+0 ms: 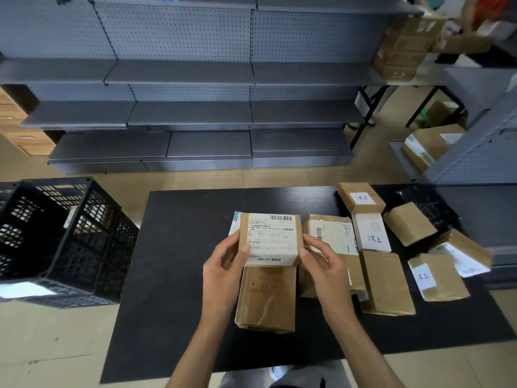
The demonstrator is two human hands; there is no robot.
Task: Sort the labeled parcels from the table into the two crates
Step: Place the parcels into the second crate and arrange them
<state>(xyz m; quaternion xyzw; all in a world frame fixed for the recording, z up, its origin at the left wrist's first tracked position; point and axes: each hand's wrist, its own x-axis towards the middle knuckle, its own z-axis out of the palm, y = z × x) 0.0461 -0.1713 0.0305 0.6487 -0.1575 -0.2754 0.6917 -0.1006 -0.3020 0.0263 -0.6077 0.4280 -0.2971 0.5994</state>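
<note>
Both hands hold a small brown parcel [270, 238] with a white printed shipping label above the black table [179, 261]. My left hand [223, 273] grips its left edge, thumb on the label. My right hand [321, 264] grips its right edge. Below it lies a longer brown parcel [267, 298]. Several more brown parcels lie to the right, among them one with a handwritten white label [361, 198], a white one [372, 232] and a plain one [387, 282]. Two black slatted crates stand left of the table, the nearer [81, 236] beside the farther [16, 219].
Grey bare shelving [190, 107] faces the table across a strip of tiled floor. A black bag [425, 203] lies among the parcels at the table's right end. Cardboard boxes [430, 147] sit on the floor and on a table at the back right.
</note>
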